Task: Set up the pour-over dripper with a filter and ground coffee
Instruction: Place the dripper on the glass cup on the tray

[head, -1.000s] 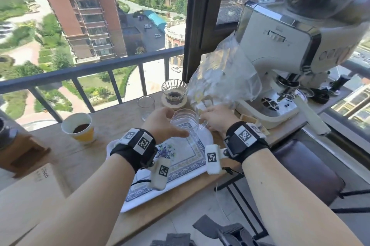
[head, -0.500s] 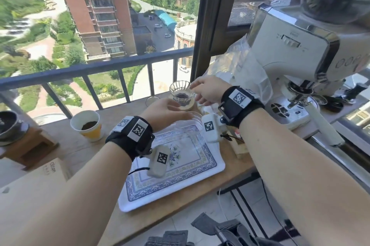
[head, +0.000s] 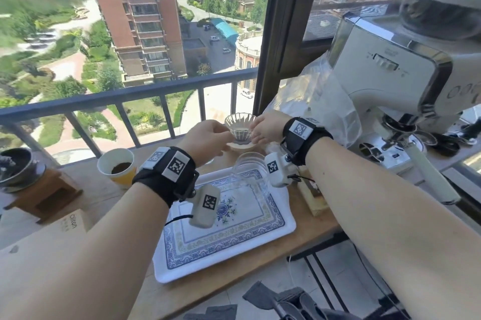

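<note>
Standing at the far left of the wooden table (head: 104, 197) is a hand grinder (head: 15, 171) on a wooden base, with a pale box (head: 39, 241) in front of it, nearer the camera. Just right of the grinder sits a paper cup (head: 117, 167) with dark ground coffee in the bottom. The left forearm reaches forward and to the right from the lower left corner, a black band with printed markers (head: 166, 171) strapped around the wrist. The left hand (head: 205, 140) is seen from the back, its fingers curled in against the left side of the glass dripper (head: 239, 127), gripping it low, near its pale wooden collar. The dripper stands upright between the two hands, at the back of the table close to the railing and beyond the patterned tray (head: 234, 239); whether it rests on the table or is lifted off it cannot be told. A clear glass server (head: 251, 174) stands on the far end of the tray, just in front of the dripper. The right hand (head: 265, 128) comes in from the opposite side, wrist bent inward, its fingertips pinching the dripper's right rim. The right forearm, banded like the left one, stretches in from the lower right. Behind that wrist lies a crumpled clear plastic bag (head: 312, 103), and a white coffee machine (head: 390, 85) fills the right edge.
</note>
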`<state>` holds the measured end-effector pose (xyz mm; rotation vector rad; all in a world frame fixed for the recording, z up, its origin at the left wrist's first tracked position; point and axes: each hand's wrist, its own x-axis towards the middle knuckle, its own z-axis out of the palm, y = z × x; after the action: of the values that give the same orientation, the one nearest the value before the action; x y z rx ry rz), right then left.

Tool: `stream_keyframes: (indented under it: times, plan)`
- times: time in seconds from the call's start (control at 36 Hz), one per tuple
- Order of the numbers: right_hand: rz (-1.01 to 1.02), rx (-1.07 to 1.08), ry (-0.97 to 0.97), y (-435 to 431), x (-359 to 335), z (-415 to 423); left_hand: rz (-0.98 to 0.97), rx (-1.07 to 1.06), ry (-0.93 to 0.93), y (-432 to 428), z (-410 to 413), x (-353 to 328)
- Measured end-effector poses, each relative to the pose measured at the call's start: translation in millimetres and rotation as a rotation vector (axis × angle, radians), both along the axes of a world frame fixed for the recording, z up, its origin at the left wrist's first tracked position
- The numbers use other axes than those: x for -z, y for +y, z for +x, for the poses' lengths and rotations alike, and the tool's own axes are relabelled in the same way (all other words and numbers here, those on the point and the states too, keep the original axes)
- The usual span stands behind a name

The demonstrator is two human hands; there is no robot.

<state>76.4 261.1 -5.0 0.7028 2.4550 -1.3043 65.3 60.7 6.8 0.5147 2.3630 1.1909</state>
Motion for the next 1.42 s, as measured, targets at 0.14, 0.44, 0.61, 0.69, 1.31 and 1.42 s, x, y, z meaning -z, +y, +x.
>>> stream_keyframes:
  times: [0.14, 0.44, 0.61, 0.69, 1.31, 1.42]
  plan:
    - [0.051, 0.049, 0.131, 24.5, -23.9, 29.6, 0.077, -0.077, 0.085, 24.8, 1.7, -9.9]
    - [0.114, 0.124, 0.41, 67.0, -75.2, 114.2, 0.203, 0.105, 0.145, 84.0, 26.1, -20.9]
    - [-0.011, 0.114, 0.399, 73.7, -62.0, 130.3, 0.181, 0.188, 0.199, 91.0, 41.2, -6.5]
    - [-0.079, 0.148, 0.355, 74.5, -50.9, 131.8, 0.159, 0.182, 0.194, 91.3, 44.4, 2.6]
    - [0.025, 0.078, 0.317, 82.6, -30.2, 137.9, 0.084, 0.133, 0.094, 93.6, 66.6, 16.9]
    - [0.044, -0.014, 0.301, 69.3, -37.5, 107.1, 0.068, 0.044, 0.118, 73.1, 55.5, 6.4]
